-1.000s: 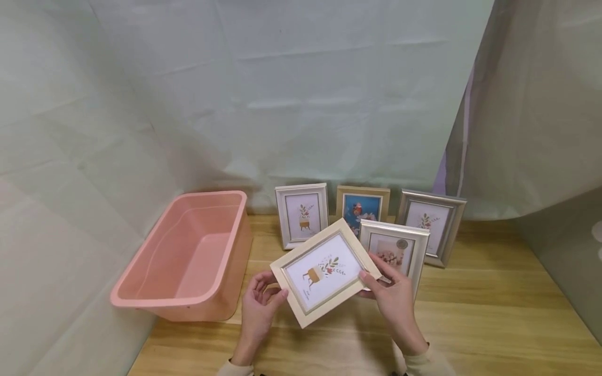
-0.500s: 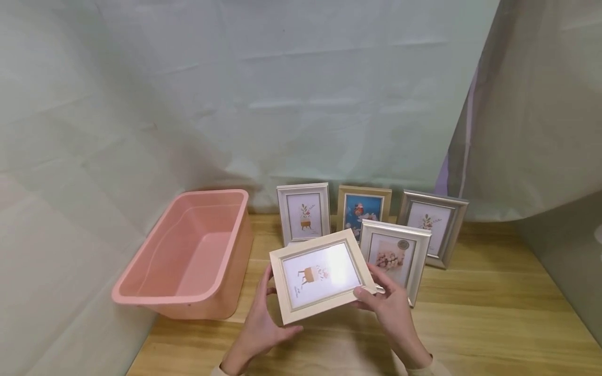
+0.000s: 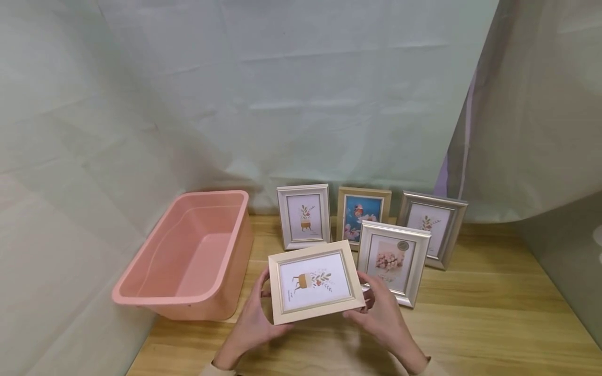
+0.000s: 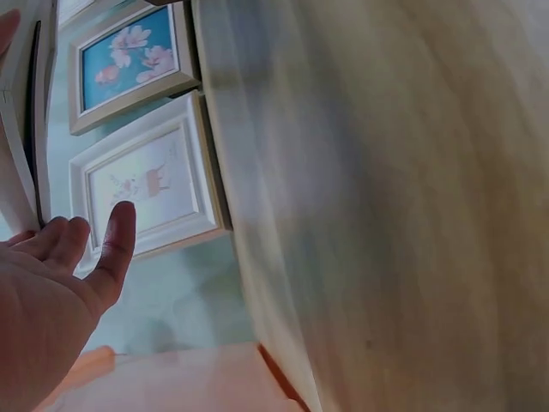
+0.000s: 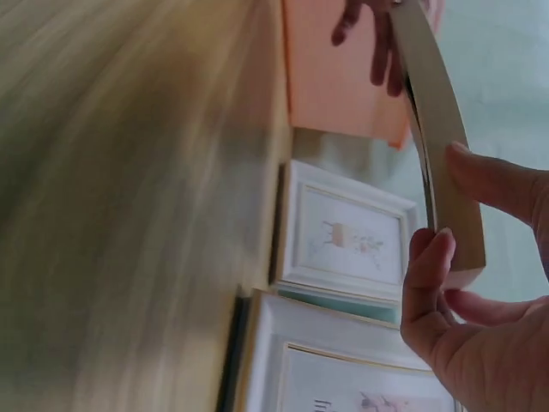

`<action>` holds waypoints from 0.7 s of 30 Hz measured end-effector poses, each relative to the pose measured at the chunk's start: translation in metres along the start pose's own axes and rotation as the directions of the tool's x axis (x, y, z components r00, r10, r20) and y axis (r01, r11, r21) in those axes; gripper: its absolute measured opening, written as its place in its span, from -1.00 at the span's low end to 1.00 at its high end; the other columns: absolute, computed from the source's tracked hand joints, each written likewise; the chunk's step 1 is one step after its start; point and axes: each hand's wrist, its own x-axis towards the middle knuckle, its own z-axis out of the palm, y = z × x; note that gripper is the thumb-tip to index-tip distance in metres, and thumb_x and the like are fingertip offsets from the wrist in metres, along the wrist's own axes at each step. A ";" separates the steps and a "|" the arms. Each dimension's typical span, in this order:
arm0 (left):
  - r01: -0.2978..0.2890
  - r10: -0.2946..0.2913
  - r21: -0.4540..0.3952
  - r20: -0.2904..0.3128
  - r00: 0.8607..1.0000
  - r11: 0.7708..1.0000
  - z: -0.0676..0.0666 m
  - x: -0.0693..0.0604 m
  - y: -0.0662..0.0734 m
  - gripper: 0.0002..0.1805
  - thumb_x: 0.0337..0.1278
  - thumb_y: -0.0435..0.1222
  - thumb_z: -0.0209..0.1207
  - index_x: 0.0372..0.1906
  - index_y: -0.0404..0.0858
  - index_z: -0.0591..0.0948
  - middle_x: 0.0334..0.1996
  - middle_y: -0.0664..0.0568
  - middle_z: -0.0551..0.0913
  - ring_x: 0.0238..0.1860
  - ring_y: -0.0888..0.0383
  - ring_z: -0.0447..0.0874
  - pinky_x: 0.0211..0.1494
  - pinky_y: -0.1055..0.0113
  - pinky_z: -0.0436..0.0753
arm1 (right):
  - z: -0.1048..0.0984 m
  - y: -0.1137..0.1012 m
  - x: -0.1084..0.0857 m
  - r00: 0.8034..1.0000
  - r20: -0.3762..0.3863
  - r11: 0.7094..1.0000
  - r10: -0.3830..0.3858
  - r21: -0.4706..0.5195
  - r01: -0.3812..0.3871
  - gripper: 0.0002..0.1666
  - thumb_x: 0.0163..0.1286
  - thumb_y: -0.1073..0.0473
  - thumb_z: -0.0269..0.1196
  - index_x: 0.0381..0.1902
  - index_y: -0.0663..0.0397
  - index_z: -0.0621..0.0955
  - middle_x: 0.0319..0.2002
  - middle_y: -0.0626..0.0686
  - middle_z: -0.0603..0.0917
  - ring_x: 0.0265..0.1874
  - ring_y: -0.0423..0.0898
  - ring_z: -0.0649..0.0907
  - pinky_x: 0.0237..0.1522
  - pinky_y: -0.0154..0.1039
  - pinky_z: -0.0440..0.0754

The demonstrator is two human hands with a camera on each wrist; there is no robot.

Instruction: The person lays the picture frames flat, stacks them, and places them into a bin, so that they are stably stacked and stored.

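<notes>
A cream picture frame (image 3: 316, 282) with a potted-plant print is held sideways above the table, its front tilted upward. My left hand (image 3: 256, 316) grips its left end, fingers reaching behind; in the left wrist view several fingers of the left hand (image 4: 51, 300) stand beside the frame's edge. The lower right corner is gripped by my right hand (image 3: 383, 318). In the right wrist view, thumb and fingers of the right hand (image 5: 489, 292) pinch the edge of the cream frame (image 5: 446, 163). The fingers behind the frame are partly hidden.
A pink tub (image 3: 237, 250) stands on the wooden table (image 3: 494, 313) at the left. Upright behind are a white frame (image 3: 305, 243), a gold frame (image 3: 364, 191) and a dark silver frame (image 3: 451, 230). A silver frame (image 3: 416, 266) stands nearer, beside my right hand. Pale cloth hangs behind.
The cream frame has turned closer to level and moved slightly down and left. My left hand shifted round its left end; my right thumb has left the front for the corner's edge.
</notes>
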 end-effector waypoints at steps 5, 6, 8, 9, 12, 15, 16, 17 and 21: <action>0.045 -0.046 0.034 0.022 0.999 0.998 0.000 -0.001 -0.004 0.52 -0.56 -0.19 0.80 0.68 -0.39 0.17 0.49 -0.31 0.49 0.04 0.12 0.58 0.13 0.26 0.68 | 0.009 0.008 -0.001 1.000 0.007 0.993 -0.029 -0.112 0.029 0.08 -0.20 0.32 0.78 0.37 0.23 0.61 0.12 0.20 0.64 -0.24 -0.26 0.65 -0.22 -0.41 0.72; 0.043 -0.045 0.052 0.027 0.999 0.998 0.000 -0.001 -0.005 0.52 -0.55 -0.18 0.80 0.68 -0.40 0.17 0.48 -0.31 0.50 0.04 0.12 0.58 0.13 0.25 0.69 | 0.011 0.009 -0.002 0.999 0.007 0.990 -0.032 -0.139 0.033 0.07 -0.21 0.28 0.79 0.35 0.21 0.63 0.11 0.17 0.64 -0.19 -0.22 0.66 -0.18 -0.40 0.70; 0.042 -0.046 0.080 0.043 0.998 0.996 0.000 -0.001 -0.008 0.52 -0.53 -0.15 0.79 0.69 -0.42 0.17 0.47 -0.32 0.51 0.09 0.08 0.61 0.17 0.18 0.72 | 0.014 0.011 -0.003 0.999 0.007 0.980 -0.039 -0.193 0.040 0.05 -0.22 0.22 0.81 0.32 0.20 0.65 0.09 0.14 0.66 -0.10 -0.12 0.67 -0.08 -0.32 0.71; 0.046 -0.051 0.091 0.055 0.997 0.995 0.000 0.000 -0.010 0.53 -0.52 -0.14 0.78 0.69 -0.42 0.16 0.48 -0.33 0.50 0.15 0.03 0.63 0.23 0.11 0.74 | 0.016 0.012 -0.004 0.999 0.005 0.975 -0.042 -0.219 0.042 0.05 -0.23 0.19 0.82 0.31 0.21 0.65 0.09 0.14 0.67 -0.06 -0.08 0.68 -0.04 -0.28 0.71; 0.090 -0.102 0.116 0.101 0.990 0.989 0.001 0.003 -0.012 0.55 -0.51 -0.12 0.77 0.71 -0.41 0.12 0.53 -0.35 0.47 0.35 -0.19 0.61 0.42 -0.16 0.66 | 0.019 0.014 -0.005 1.000 0.005 0.965 -0.031 -0.260 0.031 0.05 -0.23 0.13 0.82 0.29 0.25 0.65 0.08 0.15 0.68 -0.05 -0.03 0.70 0.02 -0.15 0.77; 0.134 -0.152 0.130 0.146 0.977 0.982 0.002 0.008 -0.014 0.57 -0.53 -0.15 0.75 0.73 -0.39 0.08 0.58 -0.37 0.42 0.53 -0.33 0.45 0.56 -0.34 0.49 | 0.022 0.015 -0.005 1.000 0.010 0.960 -0.011 -0.281 0.014 0.05 -0.21 0.10 0.82 0.28 0.27 0.65 0.04 0.13 0.67 -0.08 -0.06 0.70 0.00 -0.15 0.78; 0.142 -0.163 0.133 0.160 0.974 0.981 0.003 0.009 -0.014 0.57 -0.53 -0.16 0.75 0.73 -0.39 0.07 0.58 -0.38 0.41 0.55 -0.34 0.43 0.58 -0.35 0.46 | 0.023 0.015 -0.004 1.000 0.012 0.958 -0.006 -0.288 0.009 0.04 -0.21 0.09 0.82 0.28 0.27 0.65 0.02 0.12 0.67 -0.09 -0.07 0.69 -0.01 -0.16 0.77; 0.150 -0.171 0.130 0.173 0.970 0.980 0.003 0.011 -0.015 0.57 -0.52 -0.18 0.75 0.73 -0.39 0.07 0.59 -0.38 0.41 0.56 -0.33 0.41 0.60 -0.34 0.44 | 0.024 0.016 -0.003 1.000 0.013 0.957 0.003 -0.291 0.001 0.04 -0.21 0.09 0.81 0.27 0.27 0.66 0.00 0.10 0.66 -0.10 -0.09 0.68 -0.02 -0.17 0.76; 0.143 -0.170 0.131 0.223 0.960 0.981 0.005 0.016 -0.018 0.57 -0.50 -0.22 0.75 0.74 -0.40 0.04 0.61 -0.35 0.39 0.57 -0.28 0.40 0.61 -0.31 0.44 | 0.027 0.019 0.000 0.999 0.023 0.948 0.039 -0.316 -0.030 0.03 -0.20 0.07 0.81 0.27 0.28 0.66 -0.04 0.07 0.64 -0.10 -0.07 0.67 0.02 -0.07 0.77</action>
